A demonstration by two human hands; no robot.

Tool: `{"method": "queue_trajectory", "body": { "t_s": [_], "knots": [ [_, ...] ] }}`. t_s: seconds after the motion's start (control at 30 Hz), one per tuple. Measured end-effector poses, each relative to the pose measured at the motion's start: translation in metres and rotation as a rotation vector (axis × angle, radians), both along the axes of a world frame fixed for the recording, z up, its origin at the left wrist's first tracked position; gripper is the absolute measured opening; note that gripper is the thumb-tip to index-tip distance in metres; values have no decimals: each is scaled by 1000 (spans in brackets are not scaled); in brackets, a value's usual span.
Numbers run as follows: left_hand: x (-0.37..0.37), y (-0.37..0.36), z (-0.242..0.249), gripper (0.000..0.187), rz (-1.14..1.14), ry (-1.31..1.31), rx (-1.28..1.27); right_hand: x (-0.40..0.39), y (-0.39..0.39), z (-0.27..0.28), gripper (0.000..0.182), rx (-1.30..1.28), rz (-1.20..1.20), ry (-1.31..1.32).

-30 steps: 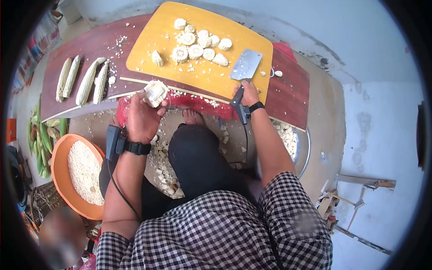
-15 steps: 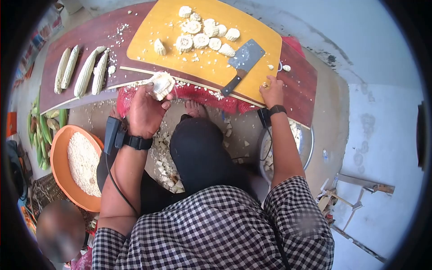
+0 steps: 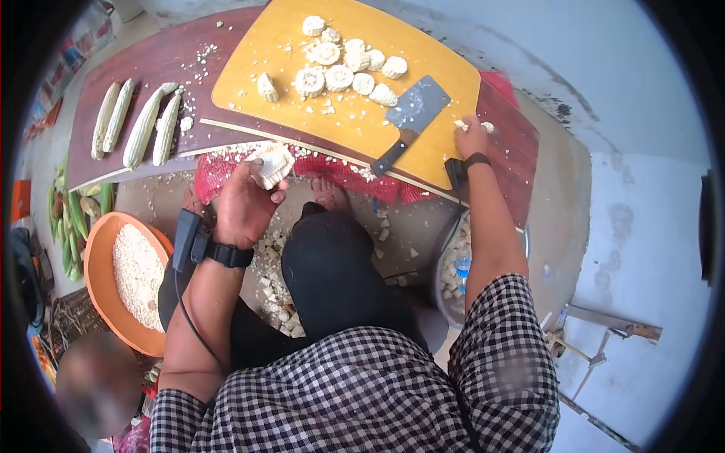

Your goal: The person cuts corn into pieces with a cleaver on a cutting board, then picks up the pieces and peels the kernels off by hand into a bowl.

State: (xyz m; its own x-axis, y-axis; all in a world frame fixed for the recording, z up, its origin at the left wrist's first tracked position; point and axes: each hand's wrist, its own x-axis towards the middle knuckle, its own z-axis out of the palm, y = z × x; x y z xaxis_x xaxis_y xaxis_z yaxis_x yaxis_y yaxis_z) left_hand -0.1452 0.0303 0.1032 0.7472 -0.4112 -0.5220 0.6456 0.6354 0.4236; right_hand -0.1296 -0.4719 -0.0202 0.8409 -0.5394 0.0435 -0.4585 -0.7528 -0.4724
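My left hand [image 3: 251,198] holds a pale piece of corn [image 3: 273,166] between thumb and fingers, in front of the table's near edge. At the right end of the yellow board [image 3: 249,45], my right hand [image 3: 472,137] has its fingers drawn together beside small white bits [image 3: 487,127]; whether it grips one is hidden. A cleaver [image 3: 419,104] lies flat on the board, its black handle toward me. Several cut corn rounds [image 3: 338,78] sit near the board's middle, with one chunk [image 3: 266,87] apart to the left.
Several husked cobs [image 3: 143,128] lie on the dark red table [image 3: 185,30]. At the lower left stands an orange basin [image 3: 102,291] of kernels, near green-husked corn [image 3: 74,219]. A metal bowl [image 3: 440,283] of pale pieces is below my right arm. Another person's head [image 3: 98,385] shows lower left.
My right hand has moved right and slightly up, from the board's edge to the white bits. My left hand still holds the corn piece, almost unmoved.
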Motion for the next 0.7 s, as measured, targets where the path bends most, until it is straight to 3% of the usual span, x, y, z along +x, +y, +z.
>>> {"method": "queue_trajectory", "body": {
  "t_s": [0.07, 0.3, 0.4, 0.5, 0.53, 0.63, 0.7],
  "knots": [
    [0, 0, -3, 30, 11, 7, 12, 5, 25, 14, 31, -181, 60, 43],
    [2, 2, -14, 32, -27, -73, -29, -3, 20, 6, 22, -259, 97, -19],
    [-1, -5, -7, 32, 28, -3, 14, -13, 14, 15, 14, 646, -272, -110],
    [-1, -7, -8, 33, 0, -23, 9, -31, -42, 6, 3, 1267, -220, -356],
    [-2, -7, -7, 33, -4, -10, 7, -33, -54, 1, 4, 1360, -292, -485],
    [-4, -8, -4, 34, -13, 21, -7, -38, -74, 12, 5, 1247, -463, -532],
    [-6, -6, -3, 34, -15, 33, -22, -35, -78, 20, 8, 1000, -502, -373]
  ]
}}
